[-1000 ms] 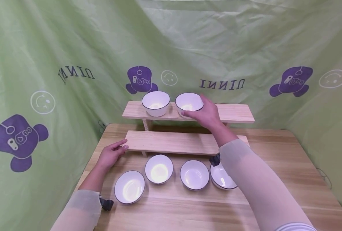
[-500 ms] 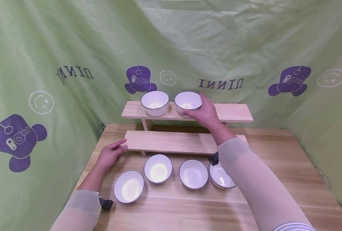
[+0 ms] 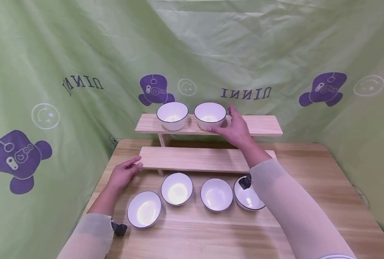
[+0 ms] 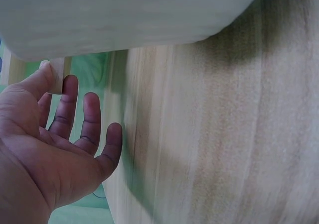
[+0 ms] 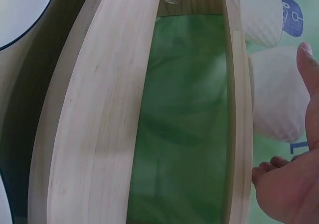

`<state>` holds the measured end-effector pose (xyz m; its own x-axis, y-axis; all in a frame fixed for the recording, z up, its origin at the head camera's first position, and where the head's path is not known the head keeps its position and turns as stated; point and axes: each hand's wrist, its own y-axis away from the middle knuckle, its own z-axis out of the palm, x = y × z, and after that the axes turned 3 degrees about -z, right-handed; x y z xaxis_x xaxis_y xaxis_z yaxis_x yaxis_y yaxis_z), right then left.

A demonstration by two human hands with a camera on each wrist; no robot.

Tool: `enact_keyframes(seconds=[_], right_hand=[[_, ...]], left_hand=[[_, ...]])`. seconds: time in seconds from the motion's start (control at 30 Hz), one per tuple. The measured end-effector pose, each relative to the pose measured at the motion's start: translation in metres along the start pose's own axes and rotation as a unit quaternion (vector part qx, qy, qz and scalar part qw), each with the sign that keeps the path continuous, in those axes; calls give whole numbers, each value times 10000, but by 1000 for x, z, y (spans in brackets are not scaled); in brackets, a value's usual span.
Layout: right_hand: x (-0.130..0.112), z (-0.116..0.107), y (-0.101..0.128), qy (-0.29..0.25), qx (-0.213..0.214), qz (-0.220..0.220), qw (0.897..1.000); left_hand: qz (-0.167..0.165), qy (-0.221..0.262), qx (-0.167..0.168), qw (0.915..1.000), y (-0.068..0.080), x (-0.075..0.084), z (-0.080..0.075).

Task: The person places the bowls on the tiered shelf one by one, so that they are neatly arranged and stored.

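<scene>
On the upper tier of a two-tier wooden shelf [image 3: 263, 125] stand two white bowls with dark rims, the left bowl [image 3: 172, 113] and the right bowl [image 3: 210, 113]. My right hand [image 3: 235, 130] is spread beside the right bowl, thumb low near its front and fingers off its right side. In the right wrist view, the thumb stands up next to that white bowl [image 5: 279, 94]. My left hand [image 3: 124, 175] pinches the left end of the lower tier [image 3: 195, 159] between thumb and index finger; its other fingers [image 4: 91, 119] are loosely bent.
Several matching bowls stand on the wooden table [image 3: 211, 241] before the shelf: a front-left bowl [image 3: 144, 209], a bowl [image 3: 177, 189], another bowl [image 3: 216, 194] and a right-hand bowl [image 3: 248, 196] partly under my right forearm. A green printed curtain [image 3: 243, 43] hangs close behind.
My right hand has let go of the right bowl on the upper tier and drawn slightly to the right. The bowl stays there. My left hand keeps its place.
</scene>
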<state>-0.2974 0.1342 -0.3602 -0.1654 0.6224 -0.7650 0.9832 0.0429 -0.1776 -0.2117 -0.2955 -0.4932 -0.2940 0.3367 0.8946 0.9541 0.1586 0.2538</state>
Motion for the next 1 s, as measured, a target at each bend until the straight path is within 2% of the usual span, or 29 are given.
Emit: enact_keyframes(seconds=[0.5,0.8,1.0], right_hand=[[10,-22,23,-219,-50,-267,9994],[18,-29,43,-479,-139,-181,9986],[25,-38,53,-277,-37,-263,9993]], left_hand=[[-42,-109,-18,9999,0,-3,-6],[-53,-118,-54,9999,6,-7,-5],[32,-58,-48,10000,3,-4,-2]])
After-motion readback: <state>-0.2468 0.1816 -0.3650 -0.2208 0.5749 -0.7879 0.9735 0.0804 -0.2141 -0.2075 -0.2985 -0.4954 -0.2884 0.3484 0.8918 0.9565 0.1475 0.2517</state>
